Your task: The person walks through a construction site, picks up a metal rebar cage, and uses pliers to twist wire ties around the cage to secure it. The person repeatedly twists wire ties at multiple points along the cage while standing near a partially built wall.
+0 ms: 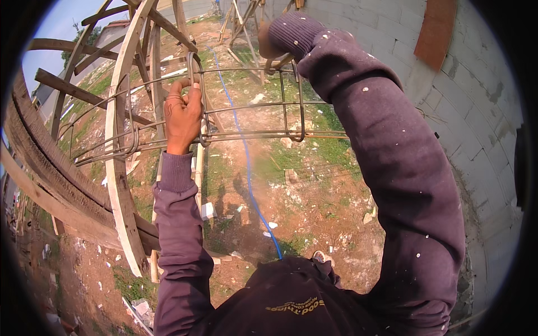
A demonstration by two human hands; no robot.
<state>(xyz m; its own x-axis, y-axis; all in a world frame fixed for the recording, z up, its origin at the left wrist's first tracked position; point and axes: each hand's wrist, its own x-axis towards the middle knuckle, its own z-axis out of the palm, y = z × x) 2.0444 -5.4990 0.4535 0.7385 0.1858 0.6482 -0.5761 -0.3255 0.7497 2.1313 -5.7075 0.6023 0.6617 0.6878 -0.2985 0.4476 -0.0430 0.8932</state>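
Observation:
A long rebar cage (252, 134) of thin bars and rectangular stirrups runs across in front of me at working height. My left hand (184, 117) is closed, its fingers curled round a stirrup (202, 120) where it meets the upper bar. Farther right stands another stirrup (302, 112). My right hand (269, 46) is raised near the top of that one, with the wrist bent. The sleeve cuff covers most of it, so its fingers and anything in them cannot be made out.
A wooden frame of planks and posts (115, 168) stands at the left, with the cage passing through it. A blue hose (249, 168) lies along the rubble-strewn ground. At the right rises a grey block wall (482, 112) with a rust-brown panel (437, 33). Timber props (242, 31) stand farther off.

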